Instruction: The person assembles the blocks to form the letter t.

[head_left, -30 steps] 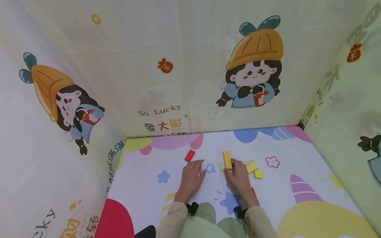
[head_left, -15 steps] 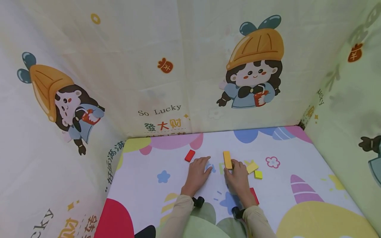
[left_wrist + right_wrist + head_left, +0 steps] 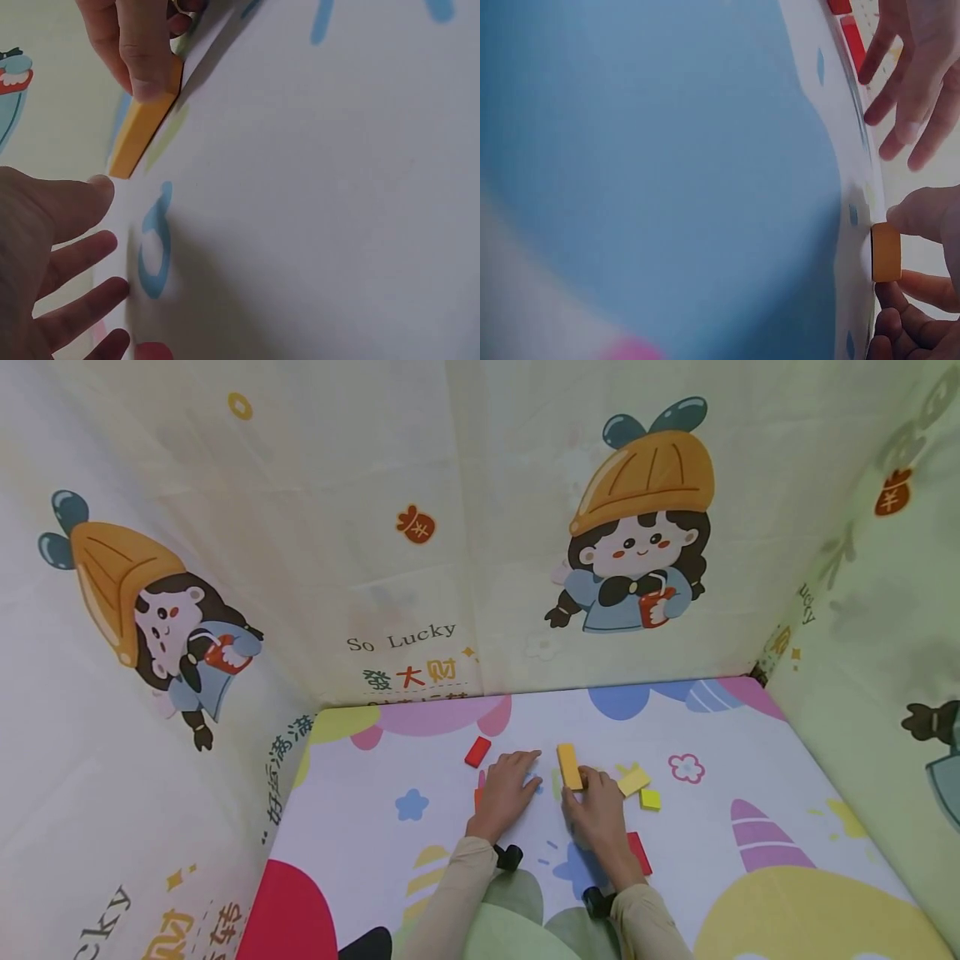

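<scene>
Since the earlier frames, the left hand (image 3: 506,793) has moved right and forward, toward the orange rectangular block (image 3: 567,763); the block itself has shifted slightly left. The right hand (image 3: 597,814) pinches the near end of that block between thumb and fingers; its far end points away from the person. The block is low over the white patterned worktop (image 3: 352,827); contact is unclear. The left hand holds nothing, fingers spread apart, thumb near the block's free end in the left wrist view. A red block (image 3: 477,752) lies just beyond the left hand; an orange-red piece (image 3: 479,797), partly hidden, shows beside it. Right of the right hand: a pale yellow block (image 3: 634,781), a bright yellow block (image 3: 650,800) just beside it, and, by the right forearm, a red rectangular block (image 3: 640,852).
</scene>
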The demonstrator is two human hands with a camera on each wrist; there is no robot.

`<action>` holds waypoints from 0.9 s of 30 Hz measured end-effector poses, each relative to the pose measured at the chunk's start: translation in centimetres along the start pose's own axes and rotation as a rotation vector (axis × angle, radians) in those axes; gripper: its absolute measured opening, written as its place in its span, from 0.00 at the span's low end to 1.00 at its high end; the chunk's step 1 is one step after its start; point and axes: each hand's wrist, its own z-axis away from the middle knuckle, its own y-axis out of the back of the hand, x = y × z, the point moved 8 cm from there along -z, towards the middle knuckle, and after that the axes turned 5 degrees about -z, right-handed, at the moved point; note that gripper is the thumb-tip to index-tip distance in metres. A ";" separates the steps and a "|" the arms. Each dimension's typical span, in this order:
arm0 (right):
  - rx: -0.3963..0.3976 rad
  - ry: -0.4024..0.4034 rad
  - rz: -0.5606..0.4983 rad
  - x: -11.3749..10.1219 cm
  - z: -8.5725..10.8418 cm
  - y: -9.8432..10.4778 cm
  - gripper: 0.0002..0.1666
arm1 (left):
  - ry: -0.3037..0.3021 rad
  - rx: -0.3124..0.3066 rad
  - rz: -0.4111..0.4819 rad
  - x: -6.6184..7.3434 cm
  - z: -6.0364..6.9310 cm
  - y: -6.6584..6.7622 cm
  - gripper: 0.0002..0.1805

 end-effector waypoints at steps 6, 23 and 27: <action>0.025 0.056 0.010 -0.5 0.5 0.0 0.33 | -0.009 -0.011 -0.023 0.2 -0.5 -0.4 0.28; -0.015 0.078 0.039 -1.3 1.9 -0.8 0.33 | -0.068 -0.041 -0.102 0.6 -1.0 -1.2 0.29; -0.019 0.093 0.057 -1.5 2.3 -0.9 0.33 | -0.098 -0.043 -0.115 0.9 -0.7 -1.2 0.29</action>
